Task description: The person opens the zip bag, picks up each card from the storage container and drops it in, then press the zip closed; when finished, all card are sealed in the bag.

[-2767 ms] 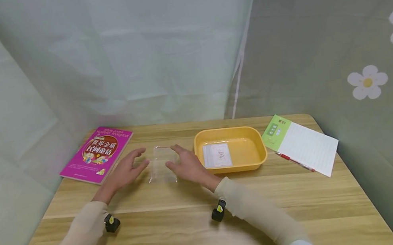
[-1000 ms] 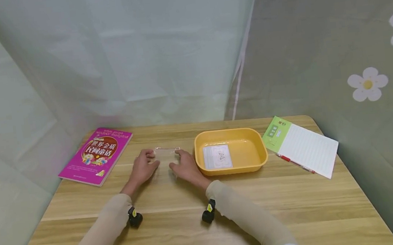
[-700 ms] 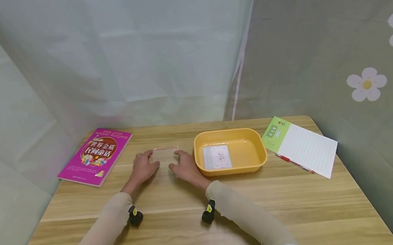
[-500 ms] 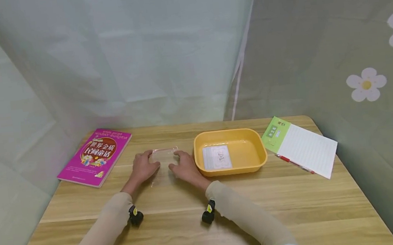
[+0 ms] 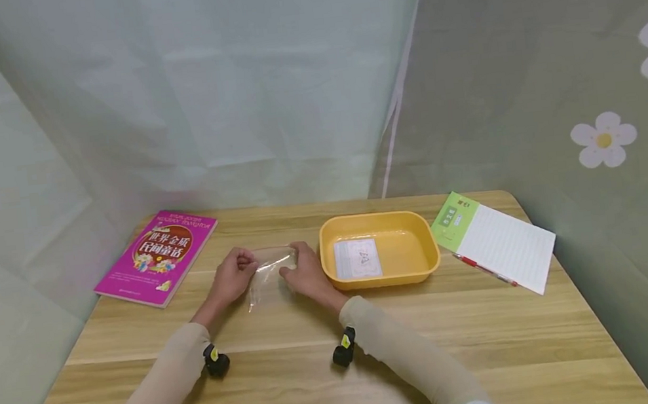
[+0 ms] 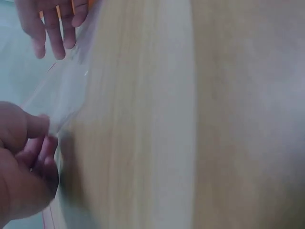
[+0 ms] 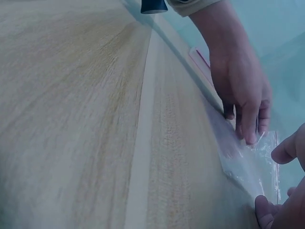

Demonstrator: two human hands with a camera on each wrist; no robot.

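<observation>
We seem to be working at the far edge of the clear plastic bag (image 5: 270,270), over the worktop (image 5: 296,389), left of the yellow tray (image 5: 386,282). Our left hand (image 5: 232,277) pinches one corner; our right hand (image 5: 309,273) spreads loosely opposite. Next likely calls for a right-hand pinch.
</observation>
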